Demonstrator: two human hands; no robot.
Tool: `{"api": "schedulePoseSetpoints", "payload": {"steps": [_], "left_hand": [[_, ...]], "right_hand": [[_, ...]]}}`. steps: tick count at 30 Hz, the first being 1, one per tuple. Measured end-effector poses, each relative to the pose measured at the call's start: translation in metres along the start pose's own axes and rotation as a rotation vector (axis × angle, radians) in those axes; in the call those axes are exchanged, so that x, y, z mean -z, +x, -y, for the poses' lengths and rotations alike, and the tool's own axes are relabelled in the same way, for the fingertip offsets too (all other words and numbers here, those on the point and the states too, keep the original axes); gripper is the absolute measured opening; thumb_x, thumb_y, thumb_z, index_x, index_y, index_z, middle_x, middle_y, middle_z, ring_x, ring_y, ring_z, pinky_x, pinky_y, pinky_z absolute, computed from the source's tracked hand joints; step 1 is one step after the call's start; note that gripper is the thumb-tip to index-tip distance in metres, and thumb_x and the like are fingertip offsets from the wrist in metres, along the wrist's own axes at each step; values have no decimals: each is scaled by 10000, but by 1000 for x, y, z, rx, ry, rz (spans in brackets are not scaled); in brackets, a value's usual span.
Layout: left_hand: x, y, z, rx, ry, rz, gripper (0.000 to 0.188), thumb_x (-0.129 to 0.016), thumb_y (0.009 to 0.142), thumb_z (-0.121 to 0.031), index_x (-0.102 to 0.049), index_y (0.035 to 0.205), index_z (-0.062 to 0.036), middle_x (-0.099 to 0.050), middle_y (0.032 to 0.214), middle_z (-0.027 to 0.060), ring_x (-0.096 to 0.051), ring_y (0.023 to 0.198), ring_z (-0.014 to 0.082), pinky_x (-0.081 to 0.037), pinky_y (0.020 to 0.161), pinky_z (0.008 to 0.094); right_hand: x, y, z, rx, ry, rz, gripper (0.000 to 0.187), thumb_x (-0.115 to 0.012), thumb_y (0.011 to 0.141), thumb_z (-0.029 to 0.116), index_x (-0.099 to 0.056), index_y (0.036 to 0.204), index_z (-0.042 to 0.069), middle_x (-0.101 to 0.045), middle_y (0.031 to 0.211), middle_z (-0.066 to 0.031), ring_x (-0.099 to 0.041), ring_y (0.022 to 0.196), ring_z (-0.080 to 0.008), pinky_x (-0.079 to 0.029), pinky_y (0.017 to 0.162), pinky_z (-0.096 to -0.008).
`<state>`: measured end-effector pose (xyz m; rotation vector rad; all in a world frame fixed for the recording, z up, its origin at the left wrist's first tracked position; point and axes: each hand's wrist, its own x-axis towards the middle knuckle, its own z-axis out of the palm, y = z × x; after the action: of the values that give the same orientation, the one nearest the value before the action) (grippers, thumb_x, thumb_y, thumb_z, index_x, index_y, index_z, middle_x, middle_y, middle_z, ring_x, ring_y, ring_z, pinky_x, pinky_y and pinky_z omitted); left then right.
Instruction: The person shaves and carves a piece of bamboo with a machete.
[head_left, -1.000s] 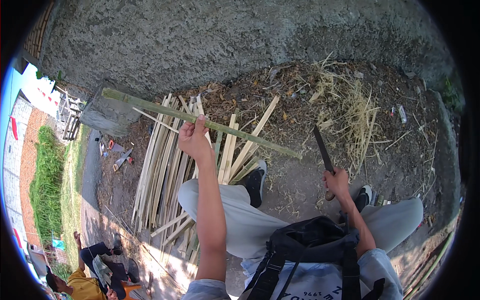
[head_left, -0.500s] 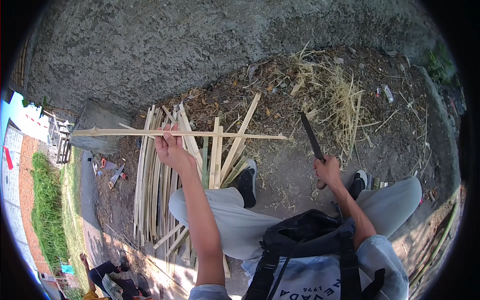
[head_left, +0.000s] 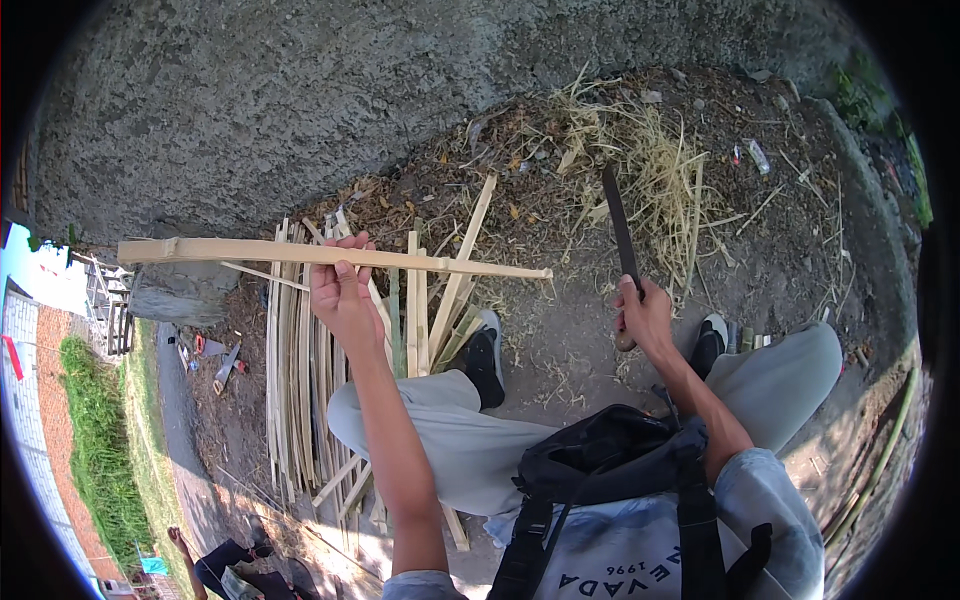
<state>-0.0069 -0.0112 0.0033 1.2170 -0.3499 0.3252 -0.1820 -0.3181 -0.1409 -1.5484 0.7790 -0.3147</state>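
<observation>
Head view: pale, long split bamboo strip (head_left: 300, 252) held level.

Bamboo strip (head_left: 300, 252): pale, matt, fibrous wood. Knife blade (head_left: 620, 230): dark dull metal. Wall (head_left: 330, 100): rough grey concrete.

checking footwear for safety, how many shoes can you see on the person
2: one black shoe beside the bamboo strips, below the left hand; the other just right of the right hand holding the knife.
</observation>
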Motion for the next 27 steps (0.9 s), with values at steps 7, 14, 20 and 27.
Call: {"api": "schedulePoseSetpoints", "payload": {"steps": [7,14,20,27], "left_hand": [[-6,1,-8,-51,39,7,265,-563,945,-106,-505,1169,23,-574,1133,175,-631,1013,321,-550,880,446],[18,11,-11,-80,-135,-229,419,-435,997,-397,-512,776,-49,-560,915,110,-565,845,248,-480,831,438],[0,11,-28,176,-243,-124,483,-440,986,-488,-493,749,-71,-438,721,55,-421,674,186,-390,657,350],[-46,14,-52,90,-142,-119,496,-385,1016,-464,-335,652,-130,-302,574,3,-301,515,116,-280,473,258]], "right_hand": [[10,12,-12,-228,-514,243,349,-660,843,307,-638,773,-34,-652,661,-184,-668,621,-338,-522,656,-425],[5,-11,1,254,-788,83,306,-676,809,240,-657,932,-39,-668,813,-254,-655,839,-423,-513,745,-480],[15,14,-30,59,-770,180,314,-671,799,225,-648,957,-46,-663,807,-256,-651,811,-431,-519,756,-490],[1,-9,-11,169,-691,209,351,-639,855,323,-645,884,-27,-651,726,-231,-647,735,-432,-521,689,-487]]}}
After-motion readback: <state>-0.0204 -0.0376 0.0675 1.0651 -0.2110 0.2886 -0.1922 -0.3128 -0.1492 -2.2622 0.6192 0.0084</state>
